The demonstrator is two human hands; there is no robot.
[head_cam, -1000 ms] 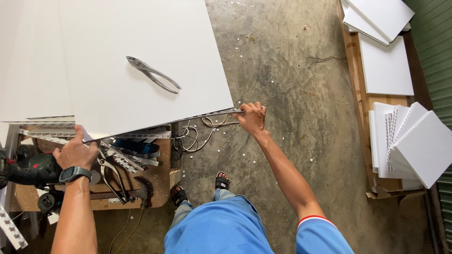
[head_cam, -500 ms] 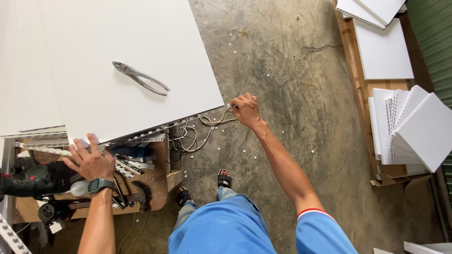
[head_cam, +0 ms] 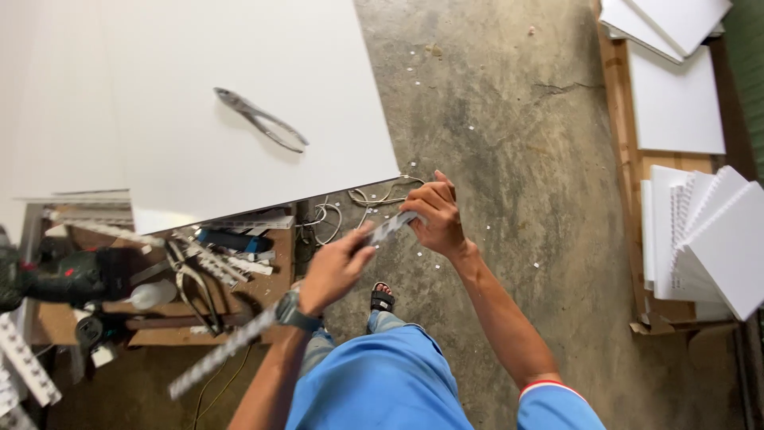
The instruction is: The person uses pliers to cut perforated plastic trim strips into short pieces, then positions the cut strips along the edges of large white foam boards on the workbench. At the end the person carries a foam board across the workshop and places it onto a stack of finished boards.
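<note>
Both hands hold a long perforated metal strip [head_cam: 227, 350] in front of my body. My right hand [head_cam: 436, 216] grips its upper end just below the corner of a large white board [head_cam: 199, 103]. My left hand [head_cam: 334, 267], with a dark wristwatch, grips the strip a little lower. The rest of the strip slants down to the left past my forearm. A pair of metal pliers [head_cam: 260, 119] lies on the board.
A low wooden shelf [head_cam: 48, 322] under the board holds a green power drill [head_cam: 68, 275], more perforated strips, hand tools and a tangle of wire [head_cam: 350, 203]. Stacks of white panels [head_cam: 704, 231] rest on a wooden frame at right. Concrete floor [head_cam: 509, 119] lies beyond.
My left hand left the board's lower edge and came right to grip the strip. My right hand drew the strip out from under the board's corner. The view shifted slightly.
</note>
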